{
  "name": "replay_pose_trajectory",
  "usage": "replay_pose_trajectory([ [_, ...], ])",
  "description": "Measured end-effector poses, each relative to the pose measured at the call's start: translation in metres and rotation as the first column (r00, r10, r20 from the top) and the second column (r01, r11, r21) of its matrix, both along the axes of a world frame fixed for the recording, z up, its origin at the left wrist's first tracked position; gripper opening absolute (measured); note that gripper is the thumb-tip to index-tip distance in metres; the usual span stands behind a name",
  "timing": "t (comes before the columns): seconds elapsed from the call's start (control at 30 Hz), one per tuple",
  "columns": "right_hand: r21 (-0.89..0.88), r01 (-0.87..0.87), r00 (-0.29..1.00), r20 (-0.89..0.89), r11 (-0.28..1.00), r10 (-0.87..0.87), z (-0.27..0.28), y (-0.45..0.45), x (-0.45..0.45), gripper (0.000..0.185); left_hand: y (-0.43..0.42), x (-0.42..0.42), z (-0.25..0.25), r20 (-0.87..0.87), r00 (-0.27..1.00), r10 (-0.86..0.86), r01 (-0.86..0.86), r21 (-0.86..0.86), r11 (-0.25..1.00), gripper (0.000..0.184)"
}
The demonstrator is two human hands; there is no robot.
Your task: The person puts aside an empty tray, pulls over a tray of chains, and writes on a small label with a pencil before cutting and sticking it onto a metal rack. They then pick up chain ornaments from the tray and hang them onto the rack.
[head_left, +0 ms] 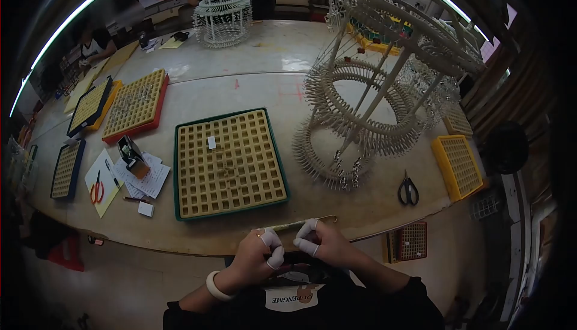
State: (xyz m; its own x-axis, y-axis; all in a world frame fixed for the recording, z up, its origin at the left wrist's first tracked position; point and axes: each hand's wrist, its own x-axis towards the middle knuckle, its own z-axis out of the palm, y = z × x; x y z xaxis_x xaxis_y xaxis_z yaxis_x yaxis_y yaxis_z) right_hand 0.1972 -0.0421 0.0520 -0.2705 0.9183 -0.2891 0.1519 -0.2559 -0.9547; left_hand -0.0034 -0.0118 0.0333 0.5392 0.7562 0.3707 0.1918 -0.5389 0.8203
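Note:
My left hand (260,254) and my right hand (326,244) are close together in front of the table's near edge, with a small gap between them. White covers sit on the thumb and a finger of each. Both hands are closed with the fingertips pinched; whatever they may hold is too small to make out. Just beyond them a thin rod with a hooked end (330,218) lies along the table edge, partly hidden by my hands. Past it lies a green-rimmed tray (285,180) of square yellowish compartments, with a small white tag (211,142) on it.
A tall white ring rack (327,127) with many hooks, some holding dangling chains, stands at right. Black scissors (408,189) and a yellow tray (443,171) lie nearby. Left are red-handled scissors (97,193), papers (157,177) and a red tray (157,119). People sit across the table.

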Motion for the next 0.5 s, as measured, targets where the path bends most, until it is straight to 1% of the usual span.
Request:
replay_pose_trajectory([
  [0.03, 0.003, 0.007, 1.0, -0.01, 1.0, -0.007, 0.002, -0.003, 0.003, 0.018, -0.002, 0.0, -0.001, -0.01, 1.0, -0.007, 0.007, 0.003, 1.0, 0.011],
  [0.07, 0.026, -0.064, 0.998, 0.021, 0.998, 0.064, 0.002, -0.005, 0.007, 0.017, -0.005, -0.001, -0.003, 0.061, 0.997, -0.036, 0.052, -0.283, 0.958, 0.01],
  [0.1, 0.046, -0.141, 0.989, 0.058, 0.989, 0.139, 0.002, -0.006, 0.01, 0.017, -0.007, -0.001, -0.005, 0.143, 0.989, -0.036, 0.109, -0.541, 0.834, 0.01],
  [0.13, 0.044, -0.149, 0.987, 0.058, 0.988, 0.147, 0.001, -0.008, 0.011, 0.017, -0.007, 0.0, -0.005, 0.143, 0.989, -0.028, 0.102, -0.543, 0.834, 0.01],
  [0.2, -0.028, -0.138, 0.988, 0.059, 0.99, 0.139, -0.003, -0.01, 0.013, 0.016, -0.008, 0.0, -0.007, 0.168, 0.984, -0.066, 0.159, -0.632, 0.758, 0.013],
  [0.23, -0.032, -0.148, 0.987, 0.058, 0.989, 0.149, -0.003, -0.008, 0.015, 0.016, -0.007, -0.002, -0.008, 0.168, 0.984, -0.055, 0.151, -0.636, 0.757, 0.013],
  [0.3, 0.036, -0.161, 0.982, 0.108, 0.986, 0.156, -0.002, 0.0, 0.021, 0.016, -0.004, -0.009, -0.013, 0.177, 0.984, 0.005, 0.093, -0.542, 0.835, 0.013],
  [0.33, 0.035, -0.17, 0.981, 0.105, 0.985, 0.166, -0.003, 0.008, 0.024, 0.016, 0.0, -0.015, -0.014, 0.188, 0.981, 0.053, 0.047, -0.491, 0.87, 0.011],
  [0.37, 0.1, -0.151, 0.981, 0.139, 0.983, 0.136, -0.004, 0.019, 0.027, 0.015, 0.004, -0.022, -0.015, 0.199, 0.975, 0.101, -0.003, -0.439, 0.898, 0.009],
  [0.4, 0.167, -0.133, 0.98, 0.17, 0.977, 0.104, -0.002, 0.029, 0.027, 0.015, 0.005, -0.031, -0.017, 0.2, 0.971, 0.131, -0.025, -0.46, 0.888, 0.01],
  [0.43, 0.193, -0.118, 0.976, 0.205, 0.974, 0.078, 0.002, 0.041, 0.025, 0.014, 0.005, -0.037, -0.018, 0.197, 0.97, 0.14, -0.036, -0.458, 0.888, 0.01],
  [0.47, 0.194, -0.126, 0.975, 0.203, 0.973, 0.086, 0.006, 0.053, 0.02, 0.014, 0.003, -0.042, -0.02, 0.238, 0.954, 0.182, -0.029, -0.531, 0.847, 0.01],
  [0.5, 0.268, -0.059, 0.949, 0.315, 0.962, -0.03, 0.008, 0.066, 0.012, 0.018, 0.001, -0.045, -0.022, 0.276, 0.935, 0.225, -0.015, -0.6, 0.8, 0.01],
])
